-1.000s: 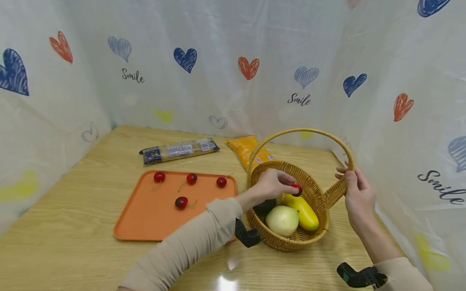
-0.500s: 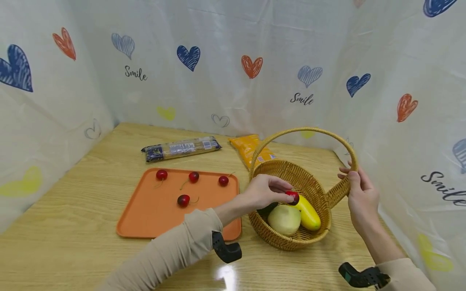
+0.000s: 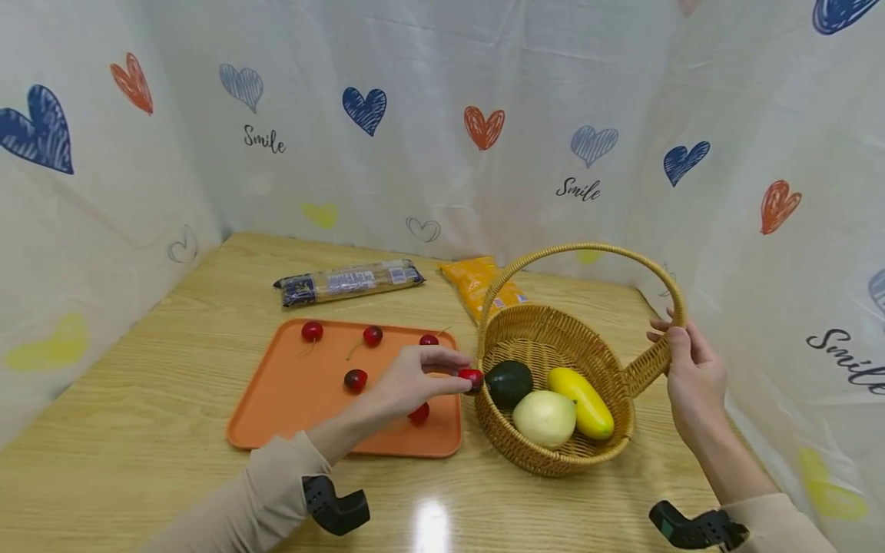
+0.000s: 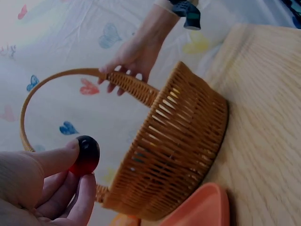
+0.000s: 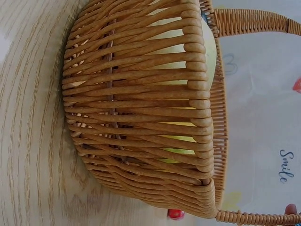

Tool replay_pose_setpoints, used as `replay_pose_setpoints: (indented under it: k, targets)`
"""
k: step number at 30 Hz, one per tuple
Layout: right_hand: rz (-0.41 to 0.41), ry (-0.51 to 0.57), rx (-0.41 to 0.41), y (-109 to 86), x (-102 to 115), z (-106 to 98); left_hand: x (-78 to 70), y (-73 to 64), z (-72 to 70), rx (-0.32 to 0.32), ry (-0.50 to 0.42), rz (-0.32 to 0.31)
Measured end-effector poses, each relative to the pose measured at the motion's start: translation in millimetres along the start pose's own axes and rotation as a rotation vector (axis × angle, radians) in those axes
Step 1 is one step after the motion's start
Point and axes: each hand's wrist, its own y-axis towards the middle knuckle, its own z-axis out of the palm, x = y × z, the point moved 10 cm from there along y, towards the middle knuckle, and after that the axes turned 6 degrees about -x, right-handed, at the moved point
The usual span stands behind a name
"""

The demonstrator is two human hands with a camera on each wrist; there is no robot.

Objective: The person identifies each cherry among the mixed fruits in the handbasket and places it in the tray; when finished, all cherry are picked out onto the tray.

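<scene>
My left hand pinches a dark red cherry between thumb and fingertips, just off the basket's left rim. The left wrist view shows the same cherry at the fingertips. On the right, my right hand grips the arched handle of the wicker basket. Inside the basket lie a dark green squash-like vegetable, a pale round one and a yellow elongated one. The right wrist view is filled by the basket's woven side.
An orange tray holds several cherries, among them one cherry partly behind my left hand. Behind stand a clear-and-blue pack of noodles or pasta and an orange bag. A heart-printed curtain borders the table.
My left hand has moved left with the cherry, from above the basket to beside its left rim. The dark green vegetable is now uncovered. My right hand keeps its grip on the handle.
</scene>
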Motion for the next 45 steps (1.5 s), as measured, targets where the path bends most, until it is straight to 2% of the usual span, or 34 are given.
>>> replay_pose_setpoints:
  k: [5, 10, 15, 19, 23, 28, 31, 35, 45]
  targets:
    - [0.012, 0.012, 0.0, 0.1, -2, -2, 16.2, -11.0, -39.4, -0.071, 0.023, -0.056]
    - [0.013, 0.006, -0.013, 0.9, -3, -5, 29.2, -27.4, -92.8, -0.181, 0.073, -0.108]
    - [0.01, 0.026, -0.011, 1.5, -2, -7, 36.9, -48.9, -144.7, -0.258, 0.164, -0.122]
    - [0.013, 0.025, -0.008, 1.5, -2, -8, 42.6, -63.5, -170.9, -0.287, 0.205, -0.151]
    - [0.015, 0.048, -0.007, 0.3, -4, -9, 46.6, -69.4, -180.9, -0.3, 0.273, -0.128]
    - [0.01, 0.047, -0.006, -1.1, -6, -6, 50.8, -72.3, -183.4, -0.327, 0.494, -0.037]
    - [0.007, 0.029, -0.004, -1.3, -6, -4, 54.0, -74.3, -181.7, -0.323, 0.586, -0.016]
    - [0.005, 0.024, -0.003, -1.1, -5, -2, 57.4, -75.9, -181.1, -0.306, 0.629, -0.019]
    - [0.001, 0.03, -0.002, 0.3, -3, -2, 57.5, -76.8, -180.9, -0.299, 0.648, -0.024]
